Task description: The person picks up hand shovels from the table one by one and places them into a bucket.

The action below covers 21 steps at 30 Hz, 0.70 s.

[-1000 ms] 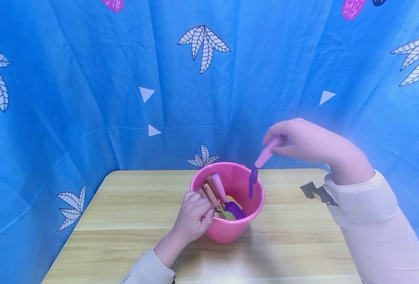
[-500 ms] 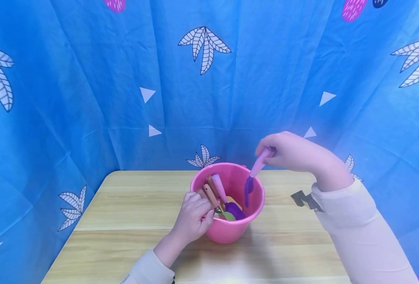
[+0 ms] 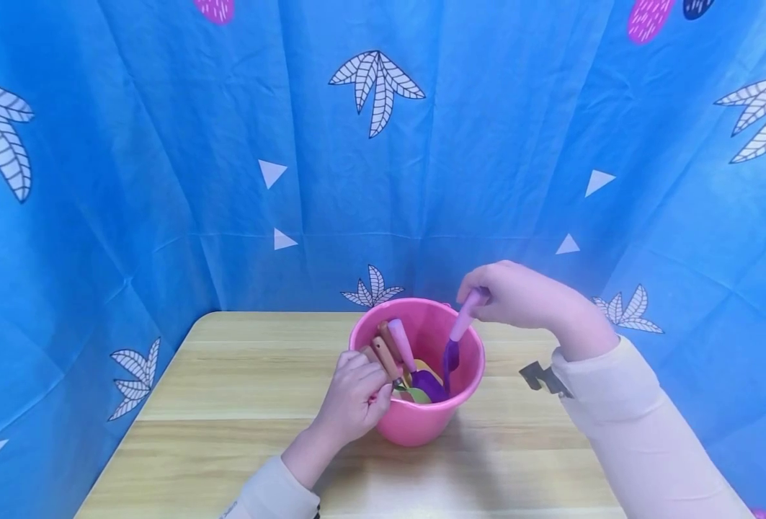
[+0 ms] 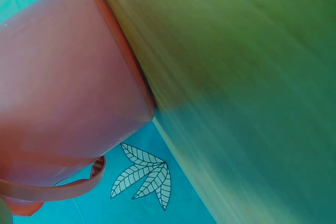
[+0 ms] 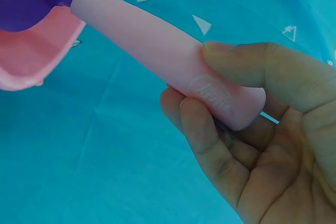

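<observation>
A pink bucket [image 3: 415,427] stands on the table, and my left hand [image 3: 357,393] grips its rim at the near left. In my right hand [image 3: 519,299] is a toy shovel [image 3: 465,319] with a light pink handle and a purple blade, pinched near the handle's end. The blade points down inside the bucket along its right side; whether its tip touches anything I cannot tell. Another purple shovel [image 3: 402,344] with a pinkish handle leans in the bucket beside brown-handled tools [image 3: 386,358]. Green and yellow parts show below them. The right wrist view shows the thumb and fingers around the handle [image 5: 163,51].
The wooden table [image 3: 240,393] has a rounded far left corner. Behind it hangs a blue curtain [image 3: 227,144] with white leaf prints, close to the back edge. The bucket's carrying handle [image 4: 58,190] hangs on its side in the left wrist view.
My right hand has moved down and left, lowering the shovel's blade deeper into the bucket. The left hand and the bucket have stayed in place.
</observation>
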### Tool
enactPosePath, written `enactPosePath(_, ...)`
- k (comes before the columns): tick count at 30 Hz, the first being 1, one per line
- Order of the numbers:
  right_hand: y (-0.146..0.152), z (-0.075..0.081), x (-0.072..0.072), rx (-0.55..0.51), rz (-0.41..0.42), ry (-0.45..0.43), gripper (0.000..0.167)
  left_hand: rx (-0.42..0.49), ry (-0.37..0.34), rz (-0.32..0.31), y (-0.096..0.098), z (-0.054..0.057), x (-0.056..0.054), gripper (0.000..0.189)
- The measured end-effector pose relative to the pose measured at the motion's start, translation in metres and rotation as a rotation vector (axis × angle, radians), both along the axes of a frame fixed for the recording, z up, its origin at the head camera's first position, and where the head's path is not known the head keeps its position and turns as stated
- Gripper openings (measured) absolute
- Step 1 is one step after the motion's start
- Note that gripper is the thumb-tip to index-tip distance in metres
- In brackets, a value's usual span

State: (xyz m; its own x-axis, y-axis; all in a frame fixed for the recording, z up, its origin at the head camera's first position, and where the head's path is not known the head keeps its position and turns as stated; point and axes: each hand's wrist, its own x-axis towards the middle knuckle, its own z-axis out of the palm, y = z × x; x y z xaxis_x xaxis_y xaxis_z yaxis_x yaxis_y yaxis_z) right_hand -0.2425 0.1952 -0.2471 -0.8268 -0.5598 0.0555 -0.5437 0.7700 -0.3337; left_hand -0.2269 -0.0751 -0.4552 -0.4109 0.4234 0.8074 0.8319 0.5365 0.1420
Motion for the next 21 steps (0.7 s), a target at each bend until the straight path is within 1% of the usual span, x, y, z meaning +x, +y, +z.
enactPosePath(5,-0.004,-0.009,-0.003,0.011,-0.015,-0.054,0.014,0.004,-0.002,-0.005,0.001,-0.001,0.001,0.008)
enactPosePath(11,-0.009,-0.020,-0.005,0.017,-0.006,-0.143,0.021,0.006,0.001,-0.006,0.002,-0.001,0.001,0.010)
enactPosePath(17,-0.022,-0.043,-0.010,0.054,0.035,-0.230,0.025,0.013,0.004,-0.007,0.001,-0.001,0.001,0.009)
enactPosePath(21,-0.028,-0.056,-0.011,0.066,0.030,-0.258,0.023,0.013,0.007,-0.013,0.001,-0.001,0.000,0.007)
